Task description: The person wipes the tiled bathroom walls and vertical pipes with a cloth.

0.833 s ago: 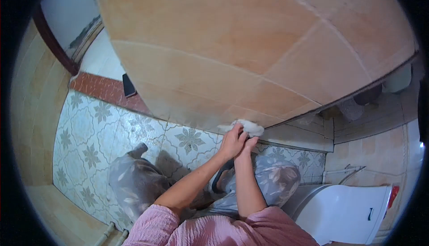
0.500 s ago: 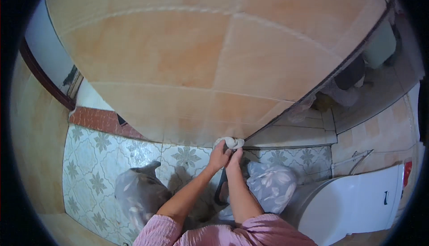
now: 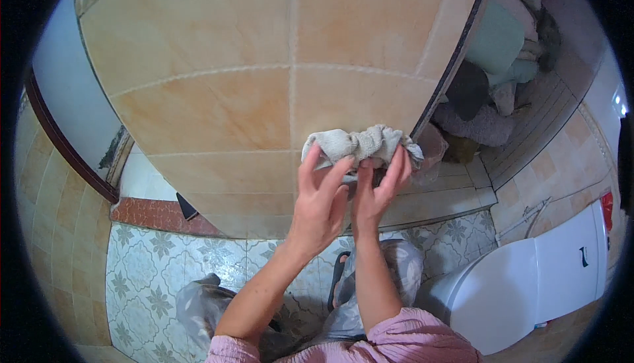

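Observation:
A pale grey-beige cloth (image 3: 360, 144), bunched and folded, lies in front of the orange-beige tiled wall (image 3: 218, 112), near the wall's right-hand dark edge. My left hand (image 3: 320, 195) grips the cloth's left part, thumb and fingers curled round it. On the right part, my right hand (image 3: 376, 195) has its fingers over the cloth and its thumb below. The two hands are close together. Whether the cloth touches the tiles cannot be told for certain.
A white toilet (image 3: 515, 284) stands at the right. Beyond the wall edge lie piled cloths and a pale green item (image 3: 495, 39). Patterned floor tiles (image 3: 158, 277) extend below, with a black sandal (image 3: 337, 277) by my legs. A reddish threshold (image 3: 165, 214) is at the left.
Both hands have come up from the foot of the wall with the cloth. The cloth was a tight bundle and now looks wider and more spread. The view has shifted too.

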The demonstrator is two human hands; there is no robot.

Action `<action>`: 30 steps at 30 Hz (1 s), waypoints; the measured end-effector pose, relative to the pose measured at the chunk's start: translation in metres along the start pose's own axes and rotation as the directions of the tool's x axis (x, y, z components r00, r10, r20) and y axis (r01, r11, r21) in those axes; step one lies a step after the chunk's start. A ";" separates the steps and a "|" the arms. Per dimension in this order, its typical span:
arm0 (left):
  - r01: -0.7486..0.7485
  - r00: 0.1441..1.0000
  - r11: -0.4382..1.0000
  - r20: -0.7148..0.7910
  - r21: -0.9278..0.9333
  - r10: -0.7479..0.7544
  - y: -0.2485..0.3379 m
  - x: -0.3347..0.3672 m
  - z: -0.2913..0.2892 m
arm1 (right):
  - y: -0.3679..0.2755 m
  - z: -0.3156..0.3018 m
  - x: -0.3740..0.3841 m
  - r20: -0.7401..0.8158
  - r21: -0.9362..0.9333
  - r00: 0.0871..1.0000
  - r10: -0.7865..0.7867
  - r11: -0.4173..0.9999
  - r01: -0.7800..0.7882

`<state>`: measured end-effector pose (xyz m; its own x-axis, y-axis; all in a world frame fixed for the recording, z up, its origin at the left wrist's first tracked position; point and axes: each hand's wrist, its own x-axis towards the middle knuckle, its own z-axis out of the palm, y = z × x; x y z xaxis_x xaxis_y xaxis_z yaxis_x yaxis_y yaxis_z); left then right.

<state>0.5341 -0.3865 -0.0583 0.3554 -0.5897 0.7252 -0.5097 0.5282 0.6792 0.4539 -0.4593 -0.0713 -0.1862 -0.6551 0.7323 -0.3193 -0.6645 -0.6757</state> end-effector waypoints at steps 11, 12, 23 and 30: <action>-0.022 0.984 0.912 0.169 0.409 -0.053 -0.050 -0.055 -0.011 | 0.025 0.007 -0.056 0.159 0.002 0.987 0.008 1.000 -0.009; -0.108 0.992 0.900 0.099 0.423 0.072 -0.041 -0.044 -0.011 | 0.013 0.003 -0.044 0.157 0.002 0.988 0.005 1.000 -0.005; -0.397 0.885 0.503 0.174 0.768 0.432 -0.022 0.024 -0.021 | -0.005 0.023 0.026 0.006 -0.177 0.868 -0.496 0.854 0.489; -0.444 0.889 0.595 0.249 0.670 0.384 -0.049 -0.013 -0.024 | 0.013 0.021 -0.005 0.145 -0.089 0.917 -0.372 0.918 0.386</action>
<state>0.5729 -0.3902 -0.0978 -0.0744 -0.4740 0.8774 -0.9859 0.1672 0.0067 0.4702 -0.4723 -0.0851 0.0827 -0.4057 0.9102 -0.4474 -0.8313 -0.3299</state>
